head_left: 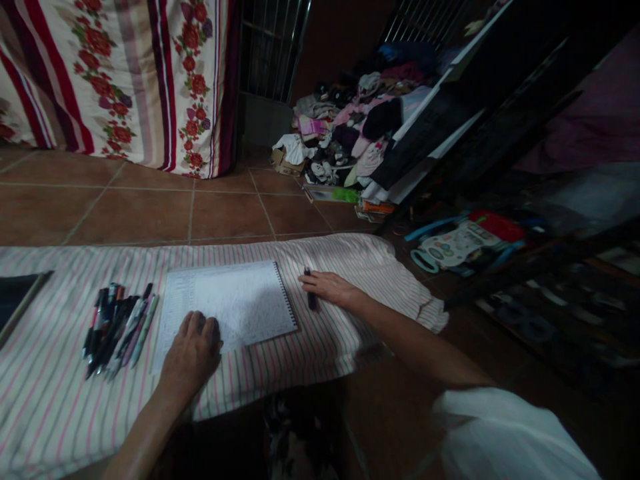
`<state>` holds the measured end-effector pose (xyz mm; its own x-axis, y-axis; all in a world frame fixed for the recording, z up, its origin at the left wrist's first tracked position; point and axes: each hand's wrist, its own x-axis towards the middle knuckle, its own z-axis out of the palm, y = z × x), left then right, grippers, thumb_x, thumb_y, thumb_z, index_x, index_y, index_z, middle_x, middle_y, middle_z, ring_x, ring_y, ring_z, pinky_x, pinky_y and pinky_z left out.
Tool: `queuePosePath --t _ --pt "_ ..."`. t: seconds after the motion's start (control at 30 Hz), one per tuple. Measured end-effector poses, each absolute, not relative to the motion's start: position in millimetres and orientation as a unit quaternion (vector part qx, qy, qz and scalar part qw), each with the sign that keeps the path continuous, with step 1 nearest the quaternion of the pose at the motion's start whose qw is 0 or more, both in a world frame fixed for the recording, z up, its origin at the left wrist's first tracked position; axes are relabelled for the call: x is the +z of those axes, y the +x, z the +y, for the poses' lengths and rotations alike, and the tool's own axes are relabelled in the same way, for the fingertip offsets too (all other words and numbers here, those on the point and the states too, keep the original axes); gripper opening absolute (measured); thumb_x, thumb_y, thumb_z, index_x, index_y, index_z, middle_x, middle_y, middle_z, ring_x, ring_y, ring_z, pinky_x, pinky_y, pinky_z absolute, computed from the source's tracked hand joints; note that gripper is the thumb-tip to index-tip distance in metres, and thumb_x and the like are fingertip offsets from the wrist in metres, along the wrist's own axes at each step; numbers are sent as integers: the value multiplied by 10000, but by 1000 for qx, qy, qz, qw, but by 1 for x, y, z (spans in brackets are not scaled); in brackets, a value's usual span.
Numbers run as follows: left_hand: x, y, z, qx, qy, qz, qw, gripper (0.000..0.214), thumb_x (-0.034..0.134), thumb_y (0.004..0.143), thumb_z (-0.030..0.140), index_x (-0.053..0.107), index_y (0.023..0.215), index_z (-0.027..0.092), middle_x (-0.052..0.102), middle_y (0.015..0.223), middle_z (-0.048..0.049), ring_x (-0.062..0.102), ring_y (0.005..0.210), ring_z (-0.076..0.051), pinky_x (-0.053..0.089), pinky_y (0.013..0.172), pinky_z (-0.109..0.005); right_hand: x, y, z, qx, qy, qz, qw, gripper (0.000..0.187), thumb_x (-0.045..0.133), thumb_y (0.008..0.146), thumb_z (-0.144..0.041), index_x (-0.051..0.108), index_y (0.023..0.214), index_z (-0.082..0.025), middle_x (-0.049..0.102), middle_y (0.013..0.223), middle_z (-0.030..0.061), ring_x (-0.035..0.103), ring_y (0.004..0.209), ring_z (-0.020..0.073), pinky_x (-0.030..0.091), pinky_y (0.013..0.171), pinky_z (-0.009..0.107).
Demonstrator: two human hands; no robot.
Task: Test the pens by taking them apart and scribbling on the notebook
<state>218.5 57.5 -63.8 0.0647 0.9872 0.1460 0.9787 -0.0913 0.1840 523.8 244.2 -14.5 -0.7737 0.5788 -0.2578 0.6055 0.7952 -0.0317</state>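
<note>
I judge that the left hand, if it slides, could skew the notebook beneath it; the dark pen, farther right on the striped cloth, could roll if nudged. Left hand: curled; right hand: palm-down, fingers across the pen (grip, either side: I cannot tell).

Your left hand hides the lower left part of the spiral notebook; the page's writing is too small to read. Your right hand covers the middle of the dark pen, so its grip cannot be determined. In the pen pile, overlapping barrels conceal one another. The left edge crops the dark panel; the bottom edge crops your white sleeve. Shadow obscures the contents of the rack at right.
</note>
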Motion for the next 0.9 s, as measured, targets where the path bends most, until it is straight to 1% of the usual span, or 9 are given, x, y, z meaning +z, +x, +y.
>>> queuePosePath --t 0.17,0.27,0.37,0.47,0.53,0.6,0.7,0.8,0.9 --pt "-55 223 56 103 719 687 9 243 490 750 144 544 984 103 531 1019 -170 424 1103 -290 400 921 -426 -10 530 239 -61 342 928 137 219 458 841 -130 606 959 -241 600 1024 22 509 982 157 389 806 263" --pt "-52 225 56 112 714 691 12 236 494 741 126 540 973 130 535 1018 -151 426 1103 -285 402 912 -438 -6 529 238 -59 383 911 138 209 473 830 -160 608 975 -228 610 1005 45 520 994 171 378 838 270" --pt "-51 226 56 115 713 691 20 216 494 741 128 547 951 124 530 1016 -158 434 1085 -291 411 898 -436 -5 522 242 -50 446 884 131 228 478 826 -219 601 1017 -214 618 1024 69 527 1023 194 366 866 280" --pt "-50 225 57 113 713 691 24 220 500 737 124 554 949 97 519 1030 -182 432 1085 -302 417 895 -425 -8 514 249 -39 534 835 128 263 477 811 -258 611 1023 -178 637 1005 112 569 974 228 398 804 298" --pt "-51 225 57 112 713 692 21 244 498 740 121 550 975 83 505 1057 -192 422 1101 -308 412 909 -423 -10 511 256 -40 589 796 132 271 496 784 -278 635 979 -152 656 963 137 602 904 241 420 729 298" --pt "-52 225 57 109 714 692 16 265 494 748 126 544 1002 73 496 1070 -195 418 1111 -308 404 924 -422 -11 508 263 -54 629 763 138 265 529 745 -305 661 912 -148 675 902 133 626 825 231 428 652 278" --pt "-53 225 57 106 714 692 10 262 501 748 133 545 1000 73 495 1065 -187 416 1117 -305 389 946 -419 -10 507 274 -81 659 735 136 258 553 707 -347 681 841 -167 690 832 100 638 743 204 417 577 244" --pt "-54 226 57 98 714 694 3 250 498 751 138 543 990 82 500 1065 -182 414 1120 -305 392 942 -415 -12 506 282 -99 672 724 124 278 537 708 -388 689 805 -176 691 808 86 639 721 194 409 555 234" --pt "-56 226 57 92 713 695 1 265 502 751 141 535 1009 94 512 1062 -169 424 1113 -299 393 939 -418 -20 507 283 -105 679 718 110 301 523 719 -401 688 811 -167 690 828 97 639 745 198 413 572 238"
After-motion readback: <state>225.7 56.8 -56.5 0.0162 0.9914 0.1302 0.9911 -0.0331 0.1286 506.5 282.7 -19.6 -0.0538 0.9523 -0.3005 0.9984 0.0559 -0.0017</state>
